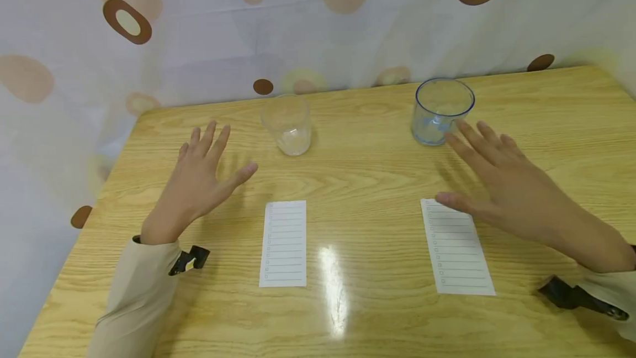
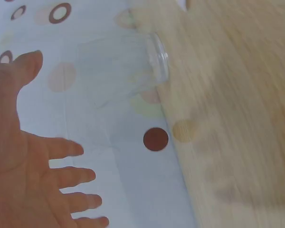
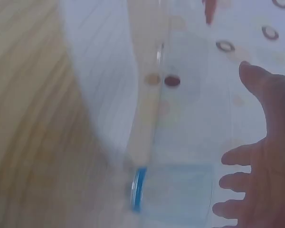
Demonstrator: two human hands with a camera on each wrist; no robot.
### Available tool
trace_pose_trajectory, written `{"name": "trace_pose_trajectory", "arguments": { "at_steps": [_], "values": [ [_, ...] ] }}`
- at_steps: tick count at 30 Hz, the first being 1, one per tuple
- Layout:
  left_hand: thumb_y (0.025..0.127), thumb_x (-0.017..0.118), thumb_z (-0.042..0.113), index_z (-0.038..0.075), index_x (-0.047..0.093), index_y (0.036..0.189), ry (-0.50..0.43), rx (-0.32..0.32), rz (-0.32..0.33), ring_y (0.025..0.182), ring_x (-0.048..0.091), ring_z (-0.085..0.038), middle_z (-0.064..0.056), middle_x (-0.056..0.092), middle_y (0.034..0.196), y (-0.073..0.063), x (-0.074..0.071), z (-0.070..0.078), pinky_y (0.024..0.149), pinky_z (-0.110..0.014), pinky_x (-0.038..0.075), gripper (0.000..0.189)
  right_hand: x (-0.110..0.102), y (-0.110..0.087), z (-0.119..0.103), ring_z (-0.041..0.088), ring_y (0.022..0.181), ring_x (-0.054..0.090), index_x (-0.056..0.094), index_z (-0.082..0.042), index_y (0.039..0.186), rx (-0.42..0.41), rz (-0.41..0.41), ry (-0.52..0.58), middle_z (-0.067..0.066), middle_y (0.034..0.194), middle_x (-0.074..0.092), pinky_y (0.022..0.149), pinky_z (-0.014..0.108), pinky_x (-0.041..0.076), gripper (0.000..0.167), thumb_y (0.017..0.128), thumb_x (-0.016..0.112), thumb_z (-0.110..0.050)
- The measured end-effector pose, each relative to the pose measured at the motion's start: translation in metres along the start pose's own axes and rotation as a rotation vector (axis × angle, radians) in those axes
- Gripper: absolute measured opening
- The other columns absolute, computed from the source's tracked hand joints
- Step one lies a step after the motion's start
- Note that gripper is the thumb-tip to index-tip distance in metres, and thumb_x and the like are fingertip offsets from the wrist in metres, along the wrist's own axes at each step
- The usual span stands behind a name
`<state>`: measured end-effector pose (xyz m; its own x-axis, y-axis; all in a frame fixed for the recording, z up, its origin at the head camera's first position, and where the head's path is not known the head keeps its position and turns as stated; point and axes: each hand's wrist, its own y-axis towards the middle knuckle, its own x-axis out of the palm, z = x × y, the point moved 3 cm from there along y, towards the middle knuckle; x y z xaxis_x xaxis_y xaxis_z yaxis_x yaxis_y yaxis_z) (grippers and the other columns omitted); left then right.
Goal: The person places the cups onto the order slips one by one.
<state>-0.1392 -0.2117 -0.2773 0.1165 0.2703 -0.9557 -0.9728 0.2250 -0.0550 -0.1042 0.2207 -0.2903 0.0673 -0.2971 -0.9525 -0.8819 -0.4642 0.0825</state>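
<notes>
My left hand (image 1: 195, 181) hovers over the left part of the table, fingers spread and straight, holding nothing. To its right stands a clear glass (image 1: 288, 126), upright and apart from the thumb; the left wrist view shows the same glass (image 2: 123, 69) beyond the fingers. On the other side, my right hand (image 1: 512, 192) is held out with straight fingers and nothing in it. Its fingertips overlap the lower edge of a blue-rimmed glass (image 1: 437, 120) in the head view. The right wrist view has that glass (image 3: 178, 192) just past the fingers, with a gap between.
Two lined paper slips with checkboxes lie on the wooden table (image 1: 367, 181): a left slip (image 1: 283, 245) and a right slip (image 1: 459, 250), the latter partly below my right thumb. A white curtain (image 1: 298, 26) with brown and beige spots hangs along the table's far edge.
</notes>
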Motion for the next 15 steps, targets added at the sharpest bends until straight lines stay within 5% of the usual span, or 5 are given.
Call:
{"name": "trace_pose_trajectory", "arguments": {
  "at_steps": [5,15],
  "values": [
    [0.089,0.04,0.073,0.007,0.005,0.155,-0.105,0.001,0.008,0.148,-0.005,-0.025,-0.008,0.001,0.162,0.02,-0.003,0.013,0.117,-0.053,0.008,0.099,0.015,0.014,-0.04,0.033,0.147,0.005,0.015,-0.006,0.155,-0.098,-0.033,-0.005,0.012,0.161,0.007,0.119,0.047,0.004,0.091,0.091,0.058,-0.054],
    [0.084,0.049,0.074,0.003,0.009,0.154,-0.298,-0.013,0.079,0.147,0.01,-0.026,-0.012,0.009,0.16,0.051,0.0,0.027,0.118,-0.046,0.015,0.108,0.057,0.032,-0.116,0.036,0.144,0.02,0.027,0.009,0.147,-0.239,-0.087,0.024,0.024,0.155,0.022,0.114,0.051,0.022,0.088,0.093,0.055,-0.054]
  ]
}}
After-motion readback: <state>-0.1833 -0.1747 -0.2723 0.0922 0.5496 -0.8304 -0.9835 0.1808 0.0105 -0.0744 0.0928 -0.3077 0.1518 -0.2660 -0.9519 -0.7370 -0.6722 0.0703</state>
